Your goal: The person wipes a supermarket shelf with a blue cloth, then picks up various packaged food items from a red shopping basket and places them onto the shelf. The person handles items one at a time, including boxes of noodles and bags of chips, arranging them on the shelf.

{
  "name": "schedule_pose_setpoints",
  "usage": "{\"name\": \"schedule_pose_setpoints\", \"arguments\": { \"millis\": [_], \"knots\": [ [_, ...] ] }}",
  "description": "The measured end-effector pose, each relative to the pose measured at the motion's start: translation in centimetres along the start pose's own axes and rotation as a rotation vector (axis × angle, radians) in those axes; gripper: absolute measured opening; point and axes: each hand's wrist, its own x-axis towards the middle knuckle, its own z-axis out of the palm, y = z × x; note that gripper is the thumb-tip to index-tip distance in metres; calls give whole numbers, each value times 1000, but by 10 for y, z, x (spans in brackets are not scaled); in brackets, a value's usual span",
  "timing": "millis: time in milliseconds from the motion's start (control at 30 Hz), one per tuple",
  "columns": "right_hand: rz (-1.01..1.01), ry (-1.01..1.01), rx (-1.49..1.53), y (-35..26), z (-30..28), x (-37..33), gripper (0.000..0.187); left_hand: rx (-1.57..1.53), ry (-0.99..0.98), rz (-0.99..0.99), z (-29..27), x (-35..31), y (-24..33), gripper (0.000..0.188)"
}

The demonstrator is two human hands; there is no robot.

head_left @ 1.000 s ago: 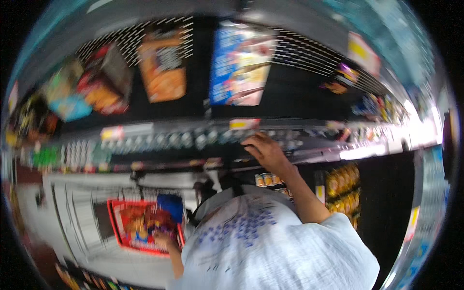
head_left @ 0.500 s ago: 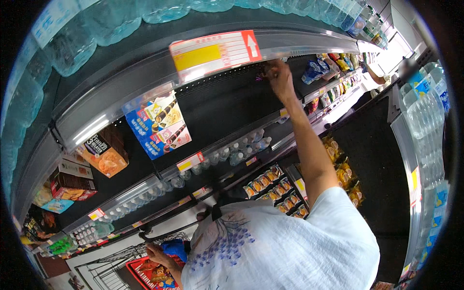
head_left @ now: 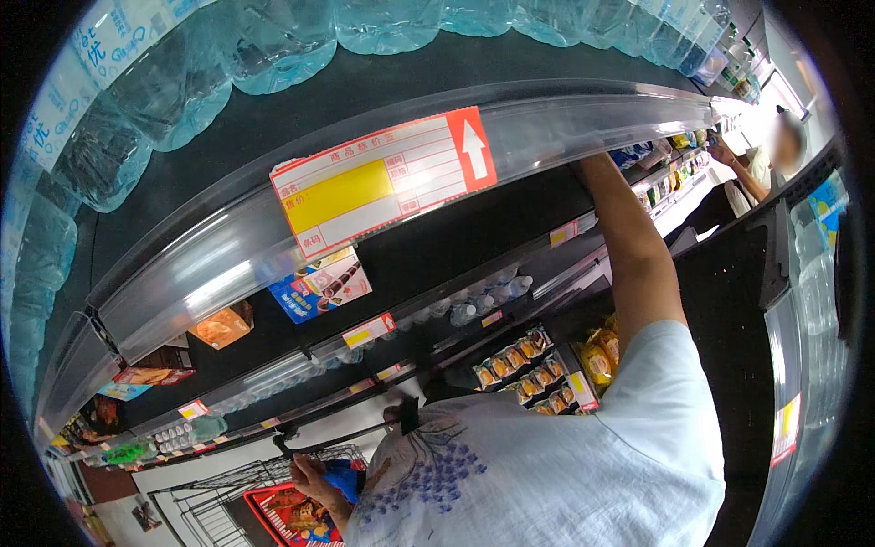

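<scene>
My right arm reaches up and away between the shelves. Only the wrist end of my right hand (head_left: 597,168) shows below the clear shelf edge (head_left: 538,137); the fingers and anything in them are hidden. At the lower left, my left hand (head_left: 314,483) is by the red basket (head_left: 260,506), near a black handle (head_left: 284,447). Its fingers look loosely bent and apart, with nothing visible in them. A blue and white box picturing wafer rolls (head_left: 324,287) stands on the shelf left of my right arm, beside an orange-brown box (head_left: 223,325).
Large water bottles (head_left: 283,46) line the top shelf. A price card (head_left: 383,182) hangs on its edge. Wrapped snacks (head_left: 515,360) and yellow packs (head_left: 599,357) sit lower down. A wire cart (head_left: 205,501) stands lower left. Another person (head_left: 761,173) is at the far right.
My right hand has moved right and behind the shelf edge, out of sight. The view has shifted closer to the upper shelf and price card. The other person shows more fully.
</scene>
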Motion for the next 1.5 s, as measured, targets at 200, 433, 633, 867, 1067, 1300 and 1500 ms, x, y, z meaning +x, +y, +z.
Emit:
{"name": "schedule_pose_setpoints", "arguments": {
  "millis": [200,433,633,867,1067,1300,1500],
  "knots": [
    [-6,-12,89,-2,-24,-8,23,3,-48,26,10,1,9,36],
    [-17,13,204,-33,-70,-48,20,-23,-97,35,31,7,22,33],
    [-172,118,243,-152,-156,-119,14,-60,-242,109,54,6,75,23],
    [-449,-136,530,-302,-196,-181,12,57,-472,348,81,-25,205,21],
    [-863,-437,789,-417,-160,-242,8,247,-589,751,71,-43,273,51],
    [-1220,-581,949,-534,-113,-314,20,542,-305,665,-10,-47,238,20],
    [-1398,-703,1070,-608,-96,-364,24,637,-41,490,-71,-55,205,11]
  ]
}}
